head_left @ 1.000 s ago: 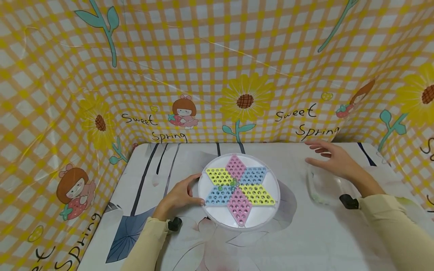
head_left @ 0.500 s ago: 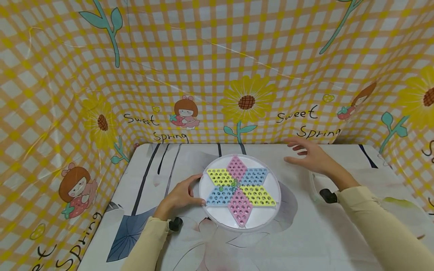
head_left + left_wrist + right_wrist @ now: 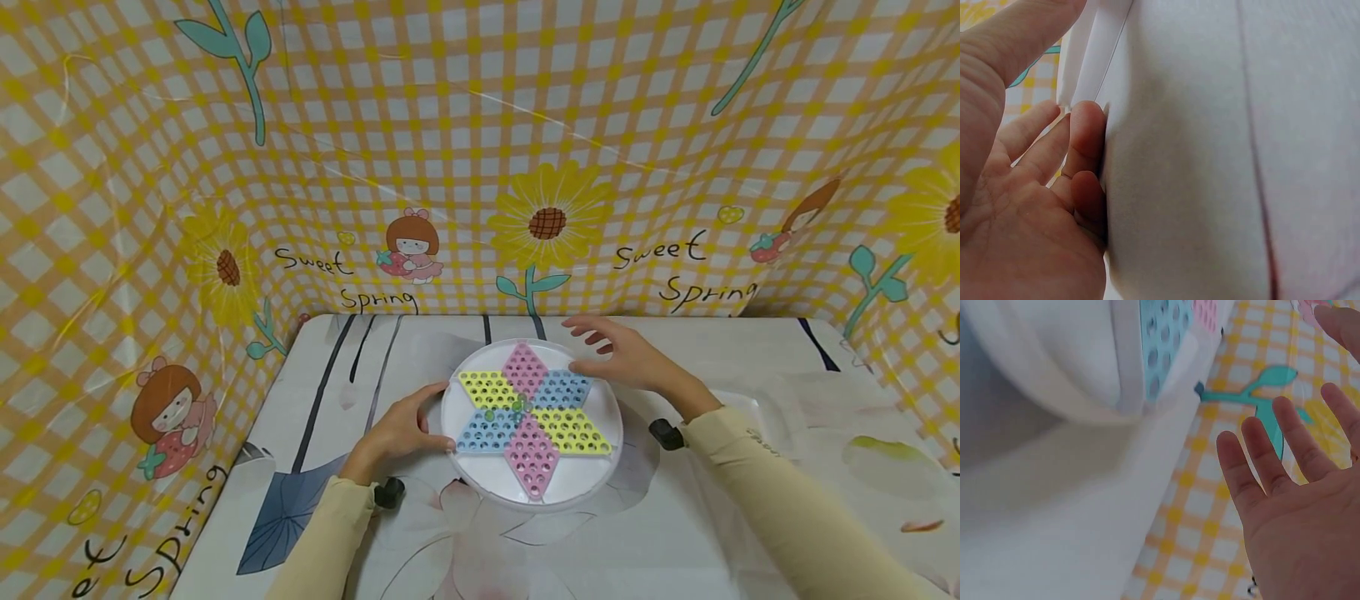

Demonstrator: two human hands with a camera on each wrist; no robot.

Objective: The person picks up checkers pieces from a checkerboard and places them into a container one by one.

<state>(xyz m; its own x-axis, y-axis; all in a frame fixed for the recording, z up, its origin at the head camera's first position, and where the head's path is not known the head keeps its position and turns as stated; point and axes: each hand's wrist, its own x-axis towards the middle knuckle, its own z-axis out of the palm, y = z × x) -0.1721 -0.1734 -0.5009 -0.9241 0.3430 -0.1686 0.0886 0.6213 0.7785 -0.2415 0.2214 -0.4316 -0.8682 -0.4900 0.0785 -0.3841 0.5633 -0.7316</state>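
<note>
A round white Chinese checkers board (image 3: 480, 479) lies on the table, its star in pink, yellow and blue. Green glass marbles (image 3: 518, 406) cluster near the star's middle, and a single marble (image 3: 489, 415) sits in the left blue point. My left hand (image 3: 401, 435) rests against the board's left rim, thumb in front and fingers farther back. In the left wrist view, relaxed fingers (image 3: 1088, 134) meet the white rim and the cloth. Above the board's back right edge hovers my right hand (image 3: 626, 357), fingers spread and nothing visible between them.
A clear plastic tray (image 3: 780, 412) sits at the right, partly hidden behind my right forearm. A pale floral cloth covers the table (image 3: 645, 542). At the back and sides hangs a yellow checked curtain (image 3: 450, 167) with sunflowers.
My right hand has moved left from above the clear tray to the board's back right edge. The left hand stays at the rim, and the marbles look unmoved.
</note>
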